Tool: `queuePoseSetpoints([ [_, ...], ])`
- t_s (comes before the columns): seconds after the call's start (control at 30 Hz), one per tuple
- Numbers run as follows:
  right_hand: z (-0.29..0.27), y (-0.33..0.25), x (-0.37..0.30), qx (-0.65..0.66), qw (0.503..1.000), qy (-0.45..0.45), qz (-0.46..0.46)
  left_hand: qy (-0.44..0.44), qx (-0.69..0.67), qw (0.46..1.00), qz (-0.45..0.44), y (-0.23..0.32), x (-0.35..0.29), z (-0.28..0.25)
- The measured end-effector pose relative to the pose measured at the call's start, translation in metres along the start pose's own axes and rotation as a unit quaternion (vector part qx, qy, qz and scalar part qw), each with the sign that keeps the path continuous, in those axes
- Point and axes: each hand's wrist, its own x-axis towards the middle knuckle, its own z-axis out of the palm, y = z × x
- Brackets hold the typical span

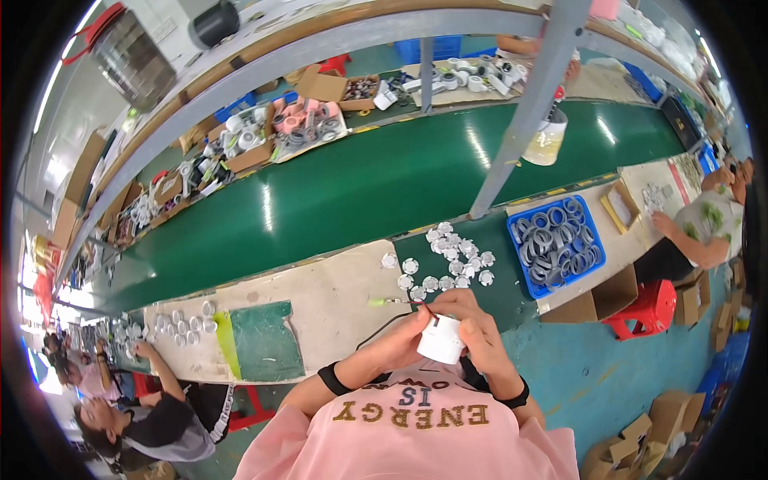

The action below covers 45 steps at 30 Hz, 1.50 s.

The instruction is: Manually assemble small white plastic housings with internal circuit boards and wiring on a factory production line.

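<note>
The left hand [412, 332] and the right hand [483, 340] were both grasping a white cylindrical piece [441, 342] before the wearer's chest, at the lower centre of the frame. A notch showed in its upper edge, with a short dark-red wire [430, 309] beside it; a dark cord [382, 329] ran by the left hand, though whether it joined the piece could not be told. With wire outside the casing, the piece seemed only partly put together. Above the hands, loose white discs [410, 266] lay scattered on the counter [344, 280], apparently waiting their turn. White cups [194, 323] stood grouped at the left of the frame; whether they were finished was unclear.

Right of centre, a blue tray [528, 278] held a heap of gray rings [542, 240]. Farther right lay a shallow box [618, 205], its pale bottom largely bare. At the upper centre, a brown carton [320, 85] held small dark parts [362, 88]. At the upper left, a clear jar [132, 64] with a red lid [106, 19] held something dark, too indistinct to name.
</note>
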Motion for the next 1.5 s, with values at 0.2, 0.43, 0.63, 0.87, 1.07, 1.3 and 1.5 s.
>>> queuePoseSetpoints([
  [0.2,0.012,0.009,-0.006,0.086,0.989,0.099,0.074,0.091,0.134,0.982,0.098,0.010,-0.017,0.004],
  [0.43,0.032,0.016,-0.010,0.117,0.983,0.048,0.134,0.224,0.197,0.923,0.243,0.001,-0.025,-0.014],
  [0.63,0.039,0.018,-0.006,0.072,0.989,0.063,0.116,0.201,0.319,0.886,0.272,0.004,-0.031,-0.012],
  [0.87,0.036,0.001,-0.005,-0.077,0.993,0.040,0.083,0.157,0.588,0.766,0.206,0.010,-0.040,0.012],
  [1.07,0.033,0.006,-0.010,-0.020,0.995,0.067,0.067,0.196,0.488,0.835,0.161,-0.013,-0.041,0.013],
  [1.3,0.036,0.002,-0.027,-0.044,0.993,0.113,-0.009,0.142,0.575,0.764,0.255,-0.018,-0.046,0.023],
  [1.5,0.041,-0.007,-0.025,-0.005,0.992,0.127,0.027,0.149,0.559,0.776,0.252,-0.016,-0.049,0.026],
])
